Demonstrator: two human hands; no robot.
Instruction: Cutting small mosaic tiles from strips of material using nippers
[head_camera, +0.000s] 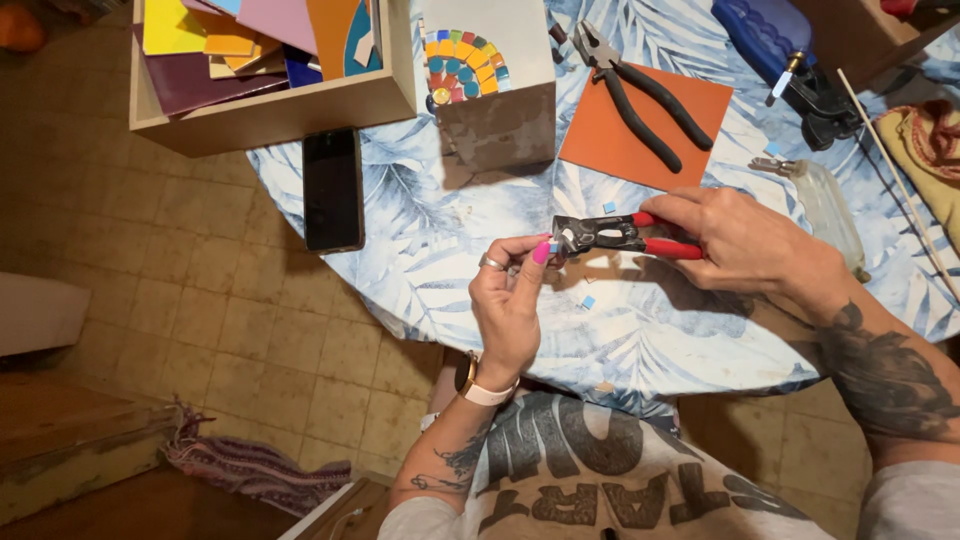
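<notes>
My right hand (745, 240) grips red-handled tile nippers (610, 234), jaws pointing left. My left hand (510, 290) pinches a tiny light-blue tile piece (553, 246) at the jaws' tip. Two small light-blue tile bits (588, 301) lie on the leaf-patterned tablecloth (420, 230) under the tool. A grey block (490, 80) with a rainbow arc of coloured mosaic pieces (462, 65) stands further back.
Black-handled pliers (640, 95) rest on an orange tile (645, 125). A black phone (333, 190) lies at the table's left edge. A wooden box (270, 105) holds coloured tiles. A blue tool (790, 50) and a clear glue bottle (825, 205) sit at right.
</notes>
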